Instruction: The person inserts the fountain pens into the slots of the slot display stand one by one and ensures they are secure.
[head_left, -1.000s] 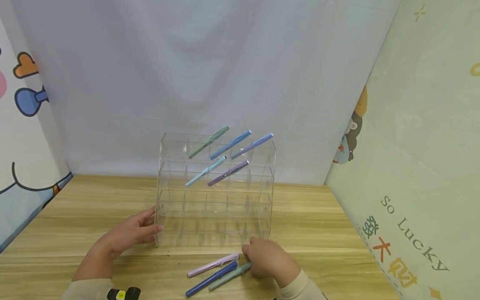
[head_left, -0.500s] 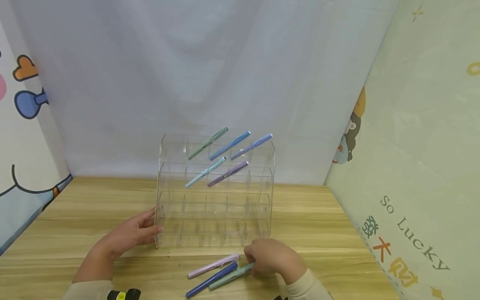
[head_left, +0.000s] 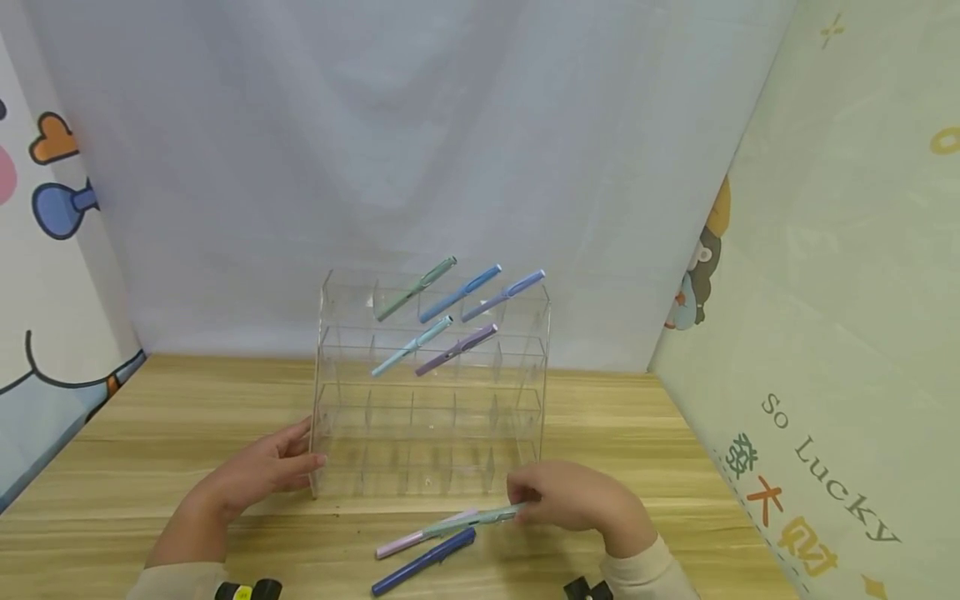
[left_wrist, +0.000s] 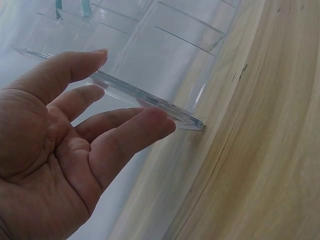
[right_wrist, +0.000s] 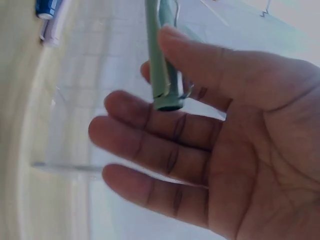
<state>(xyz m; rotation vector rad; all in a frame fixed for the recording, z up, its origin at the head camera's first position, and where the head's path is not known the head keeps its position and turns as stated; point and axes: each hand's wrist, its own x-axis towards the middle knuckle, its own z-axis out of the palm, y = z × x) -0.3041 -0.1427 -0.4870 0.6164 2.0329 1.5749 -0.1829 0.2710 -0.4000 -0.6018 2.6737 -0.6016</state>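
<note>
A clear acrylic pen rack with tiered, divided shelves stands on the wooden table. My left hand holds its left side panel; in the left wrist view the thumb and fingers lie on either side of the panel edge. With thumb and index finger, my right hand pinches a sage-green pen near its capped end, the other fingers extended below. That pen is tilted above a pale pink pen, partly covering it. A dark blue pen lies in front.
Several pens rest slanted on the rack's upper shelves: a green pen, a blue pen and a lavender pen on top, a pale aqua pen and a purple pen below. A light curtain hangs behind.
My right hand has lifted the sage-green pen off the table, away from beside the dark blue pen, moving slightly right and back. My left hand has kept its place on the rack.
</note>
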